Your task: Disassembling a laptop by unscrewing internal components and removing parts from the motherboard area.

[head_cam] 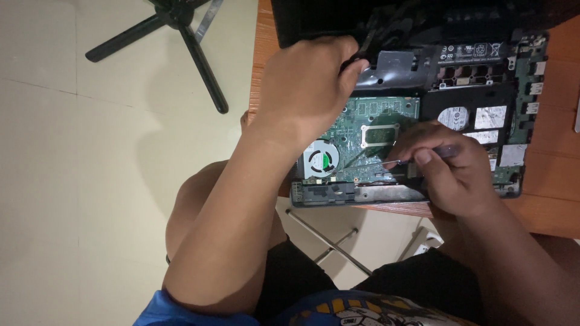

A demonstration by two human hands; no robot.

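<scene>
An opened laptop [519, 181] lies on a wooden table [550, 205], its green circuit board [377, 111] and small round fan [321, 160] exposed. My left hand [305, 87] rests on the laptop's far left part, fingers curled around a black piece near the hinge. My right hand [450, 166] grips a thin screwdriver [374, 163], whose metal shaft points left toward the fan, low over the board's near edge.
A black chair base [181, 36] stands on the pale tiled floor at the upper left. Under the table's near edge run metal frame bars [329, 241]. My knees and dark shorts fill the bottom of the view.
</scene>
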